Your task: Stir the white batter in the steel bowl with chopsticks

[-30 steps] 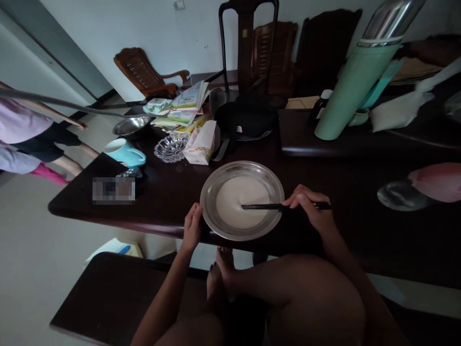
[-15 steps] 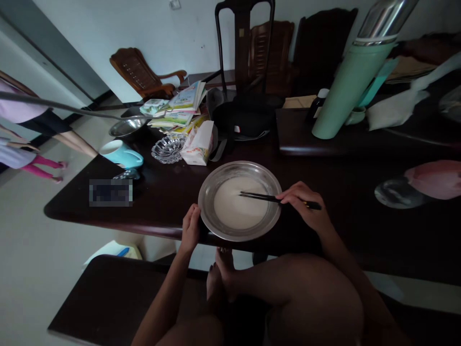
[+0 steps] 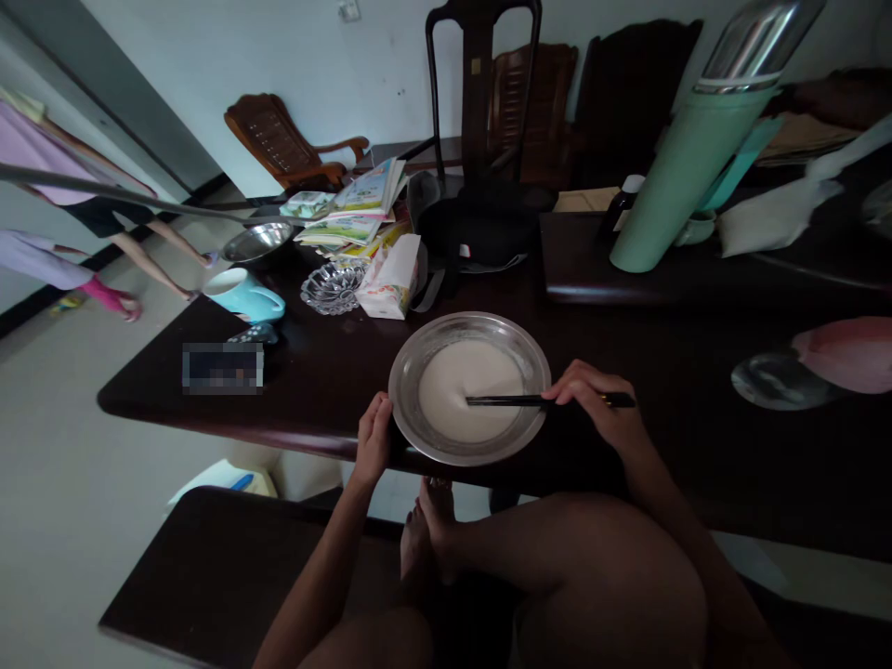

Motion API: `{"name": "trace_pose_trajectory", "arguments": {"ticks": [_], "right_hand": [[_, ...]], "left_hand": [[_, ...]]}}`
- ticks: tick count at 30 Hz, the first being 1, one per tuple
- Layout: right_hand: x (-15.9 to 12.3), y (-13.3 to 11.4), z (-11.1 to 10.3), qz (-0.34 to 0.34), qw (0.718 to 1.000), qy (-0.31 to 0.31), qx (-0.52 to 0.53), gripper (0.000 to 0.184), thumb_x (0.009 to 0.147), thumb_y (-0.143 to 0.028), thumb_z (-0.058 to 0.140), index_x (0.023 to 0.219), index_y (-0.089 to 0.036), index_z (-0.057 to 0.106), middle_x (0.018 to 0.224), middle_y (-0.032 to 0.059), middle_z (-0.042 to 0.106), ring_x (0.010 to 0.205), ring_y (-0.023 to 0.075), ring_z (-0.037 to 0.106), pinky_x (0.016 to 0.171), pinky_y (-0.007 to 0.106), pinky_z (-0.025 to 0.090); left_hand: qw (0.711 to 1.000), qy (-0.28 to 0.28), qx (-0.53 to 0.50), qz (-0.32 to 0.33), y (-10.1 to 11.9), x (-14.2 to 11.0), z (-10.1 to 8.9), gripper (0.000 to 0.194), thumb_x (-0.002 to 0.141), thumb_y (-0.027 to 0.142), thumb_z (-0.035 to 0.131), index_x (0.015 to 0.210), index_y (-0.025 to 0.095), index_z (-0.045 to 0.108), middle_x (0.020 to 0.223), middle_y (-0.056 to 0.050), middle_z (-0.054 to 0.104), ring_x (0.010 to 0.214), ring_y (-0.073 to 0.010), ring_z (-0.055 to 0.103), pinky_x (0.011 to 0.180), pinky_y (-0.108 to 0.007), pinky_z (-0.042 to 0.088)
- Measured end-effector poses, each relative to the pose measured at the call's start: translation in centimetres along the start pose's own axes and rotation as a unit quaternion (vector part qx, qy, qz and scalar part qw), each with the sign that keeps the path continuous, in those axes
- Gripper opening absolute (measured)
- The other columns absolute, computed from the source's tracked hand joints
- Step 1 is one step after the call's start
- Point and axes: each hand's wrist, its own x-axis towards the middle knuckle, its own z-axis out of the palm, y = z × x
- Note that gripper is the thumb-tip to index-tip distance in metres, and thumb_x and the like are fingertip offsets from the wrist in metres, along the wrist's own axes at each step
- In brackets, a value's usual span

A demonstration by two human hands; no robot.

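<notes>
A round metal bowl [image 3: 404,409] stands near the front edge of the dark table, with a smooth white batter-like liquid [image 3: 464,372] inside. My right hand [image 3: 596,400] is closed around a pair of dark chopsticks [image 3: 512,400]; they reach over the bowl's right rim and their tips dip into the liquid near its middle. A small swirl shows at the tips. At the bowl's left side my left hand [image 3: 374,435] grips the rim, its fingers bent against the metal and the thumb partly hidden.
Behind the bowl are a tissue pack [image 3: 390,279], a glass dish [image 3: 334,286], books [image 3: 362,200] and a black bag [image 3: 474,228]. A light blue mug [image 3: 243,295] stands left. A tall green thermos [image 3: 689,186] rises at the right rear. Two people walk at far left.
The chopsticks have shifted toward me within the liquid and lie closer together. My left hand stays at the rim. The people at the left have moved, and the whole view has shifted slightly.
</notes>
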Motion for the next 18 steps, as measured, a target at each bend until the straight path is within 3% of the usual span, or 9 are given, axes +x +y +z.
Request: {"name": "trace_pose_trajectory", "arguments": {"ticks": [2,7,12,16,18], "right_hand": [[0.01,0.02,0.04,-0.014,0.999,-0.029,-0.021,0.024,0.094,-0.026,0.057,0.074,-0.025,0.071,0.086,0.0018,0.077,0.082,0.0204,0.062,0.076,0.037,0.048],[-0.05,0.00,-0.05,-0.009,0.999,0.049,-0.012,0.031,0.096,-0.027,0.053,0.069,-0.025,0.068,0.077,0.0004,0.074,0.075,0.0182,0.062,0.072,0.035,0.047],[-0.01,-0.22,0.13,-0.014,0.999,-0.034,-0.015,0.022,0.092,-0.027,0.059,0.074,-0.026,0.071,0.086,0.0010,0.077,0.081,0.0197,0.062,0.075,0.036,0.048],[-0.03,-0.11,-0.01,-0.002,0.999,0.052,-0.008,0.030,0.095,-0.029,0.055,0.069,-0.025,0.070,0.079,0.0010,0.075,0.075,0.0187,0.061,0.072,0.035,0.047],[-0.05,-0.08,-0.08,0.000,0.999,0.047,0.017,0.036,0.097,-0.030,0.051,0.066,-0.025,0.068,0.074,0.0010,0.074,0.071,0.0181,0.060,0.069,0.034,0.047]], "left_hand": [[1.000,-0.004,-0.012,0.000,0.07,-0.01,0.00,0.041,0.089,0.057,0.049,0.068,0.021,0.048,0.060,0.004,0.040,0.057,-0.0134,0.036,0.056,-0.025,0.035],[1.000,-0.011,-0.027,0.008,0.24,-0.03,-0.01,0.041,0.089,0.054,0.051,0.067,0.021,0.047,0.061,0.005,0.038,0.058,-0.0129,0.033,0.058,-0.025,0.034],[1.000,-0.008,-0.019,0.007,0.35,-0.10,-0.01,0.040,0.090,0.054,0.050,0.067,0.021,0.048,0.061,0.004,0.039,0.059,-0.0135,0.033,0.058,-0.026,0.033],[1.000,-0.007,-0.019,0.006,0.38,-0.12,0.03,0.041,0.089,0.056,0.050,0.067,0.021,0.047,0.062,0.004,0.039,0.060,-0.0136,0.034,0.058,-0.026,0.033],[1.000,-0.006,-0.018,0.004,0.45,-0.11,0.05,0.042,0.089,0.057,0.050,0.067,0.021,0.045,0.063,0.004,0.038,0.060,-0.0135,0.033,0.058,-0.026,0.033]]}}
